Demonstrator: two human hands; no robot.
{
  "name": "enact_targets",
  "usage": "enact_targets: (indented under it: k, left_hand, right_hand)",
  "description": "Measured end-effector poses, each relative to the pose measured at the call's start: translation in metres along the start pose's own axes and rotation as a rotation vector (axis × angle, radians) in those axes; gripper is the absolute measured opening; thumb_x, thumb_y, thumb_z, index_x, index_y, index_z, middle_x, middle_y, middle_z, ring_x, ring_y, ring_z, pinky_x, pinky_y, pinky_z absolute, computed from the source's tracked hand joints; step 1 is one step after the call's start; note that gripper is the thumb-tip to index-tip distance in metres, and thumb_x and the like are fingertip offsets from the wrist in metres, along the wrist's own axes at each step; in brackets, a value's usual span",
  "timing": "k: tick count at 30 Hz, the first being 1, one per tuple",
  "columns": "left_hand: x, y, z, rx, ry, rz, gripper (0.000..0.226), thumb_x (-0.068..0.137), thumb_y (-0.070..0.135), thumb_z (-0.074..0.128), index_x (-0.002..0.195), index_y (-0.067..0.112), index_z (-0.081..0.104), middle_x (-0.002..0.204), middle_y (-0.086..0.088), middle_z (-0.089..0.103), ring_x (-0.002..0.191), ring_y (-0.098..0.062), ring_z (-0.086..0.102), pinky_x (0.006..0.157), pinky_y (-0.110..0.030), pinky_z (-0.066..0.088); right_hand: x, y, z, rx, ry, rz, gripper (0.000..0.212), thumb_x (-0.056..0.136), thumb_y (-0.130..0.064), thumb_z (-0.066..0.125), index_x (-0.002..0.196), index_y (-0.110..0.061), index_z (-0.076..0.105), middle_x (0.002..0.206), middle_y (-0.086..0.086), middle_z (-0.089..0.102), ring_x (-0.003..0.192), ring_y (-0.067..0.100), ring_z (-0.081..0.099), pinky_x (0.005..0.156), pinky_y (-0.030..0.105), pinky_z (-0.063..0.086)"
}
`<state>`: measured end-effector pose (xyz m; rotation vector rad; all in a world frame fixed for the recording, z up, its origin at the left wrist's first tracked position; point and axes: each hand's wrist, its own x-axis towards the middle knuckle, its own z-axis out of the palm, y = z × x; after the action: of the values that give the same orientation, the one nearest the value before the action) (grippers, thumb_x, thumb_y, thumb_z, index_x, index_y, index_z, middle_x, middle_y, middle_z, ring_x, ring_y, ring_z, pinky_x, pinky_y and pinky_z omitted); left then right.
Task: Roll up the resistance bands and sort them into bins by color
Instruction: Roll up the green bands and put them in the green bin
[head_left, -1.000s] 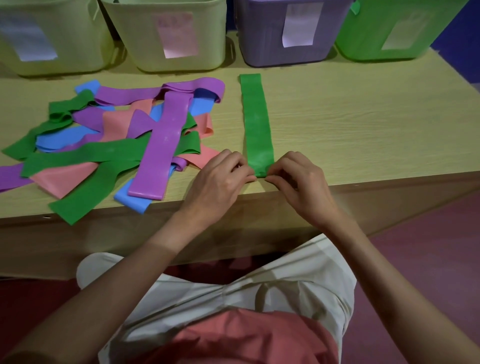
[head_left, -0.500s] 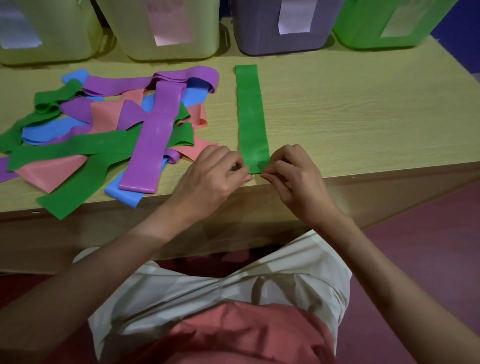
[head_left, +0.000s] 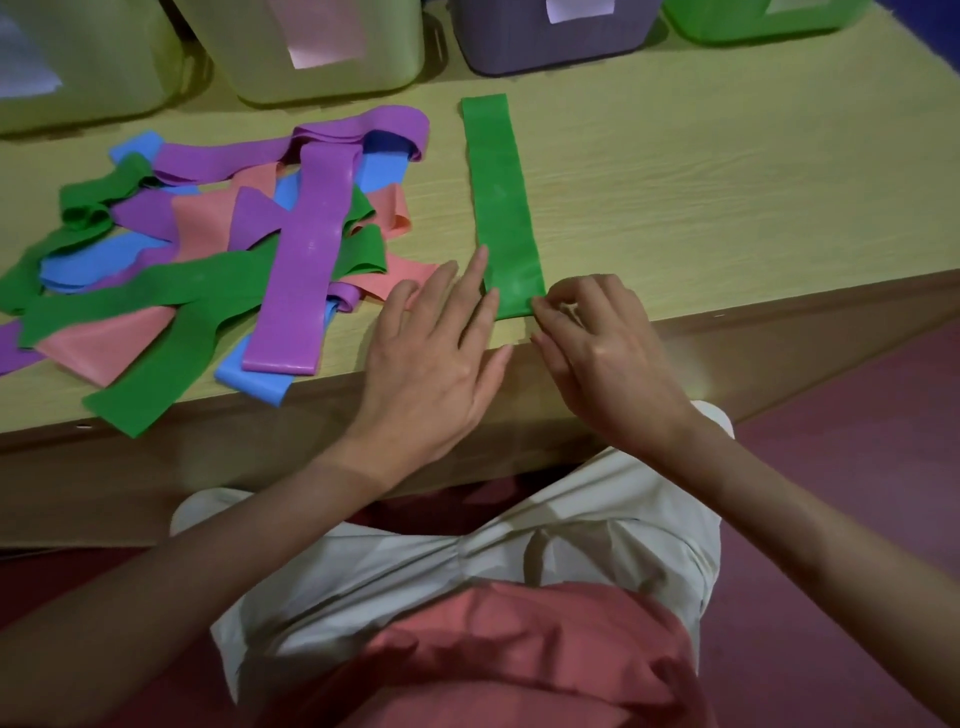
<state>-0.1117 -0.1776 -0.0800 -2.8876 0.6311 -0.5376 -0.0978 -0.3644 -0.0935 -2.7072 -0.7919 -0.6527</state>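
At the near table edge, the green band (head_left: 503, 208) ran lengthwise away; the right hand (head_left: 602, 353) pinched its near end, while the left hand (head_left: 436, 353) lay flat with straight fingers just beside it.

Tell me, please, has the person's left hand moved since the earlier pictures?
Yes. The left hand has opened flat beside the flat green rubber band, no longer pinching its near end.
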Motion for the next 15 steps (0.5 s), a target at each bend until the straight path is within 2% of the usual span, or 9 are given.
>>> enact_targets:
  k: [2,5,11,15]
  left_hand:
    - [0.0005,0.0038,-0.0016,0.018,-0.048,-0.036,0.059,0.102,0.042,0.014,0.145,0.009,0.039,0.159,-0.012,0.019,0.143,-0.029,0.025,0.113,-0.046,0.019]
    - [0.0015,0.0075,-0.0023,0.04,-0.079,-0.061,0.061,0.101,0.042,0.013,0.148,0.01,0.034,0.161,-0.011,0.013,0.147,-0.028,0.016,0.117,-0.047,0.011]
    - [0.0097,0.0082,-0.002,0.074,-0.112,-0.089,0.061,0.099,0.041,0.012,0.148,0.013,0.034,0.161,-0.011,0.008,0.148,-0.028,0.011,0.119,-0.05,0.011]
    - [0.0097,0.0089,-0.0001,0.073,-0.132,-0.101,0.062,0.098,0.04,0.01,0.15,0.014,0.03,0.162,-0.01,0.005,0.148,-0.028,0.009,0.119,-0.051,0.01]
  right_hand:
    - [0.0008,-0.0016,0.0002,-0.009,-0.022,0.007,0.032,0.099,-0.017,0.047,0.117,0.004,0.062,0.113,0.018,0.059,0.103,0.032,0.054,0.08,0.038,0.04]
    - [0.0022,-0.0028,0.0012,-0.007,-0.048,0.011,0.034,0.1,-0.017,0.045,0.119,0.006,0.06,0.122,0.019,0.058,0.115,0.033,0.053,0.088,0.037,0.039]
    - [0.0036,-0.0039,0.0049,-0.02,-0.052,0.029,0.033,0.099,-0.015,0.047,0.122,0.006,0.059,0.128,0.018,0.057,0.123,0.032,0.05,0.095,0.038,0.039]
    - [0.0039,0.0003,0.0083,-0.02,-0.083,0.045,0.04,0.1,-0.018,0.044,0.133,0.005,0.051,0.14,0.017,0.05,0.131,0.03,0.044,0.102,0.038,0.036]
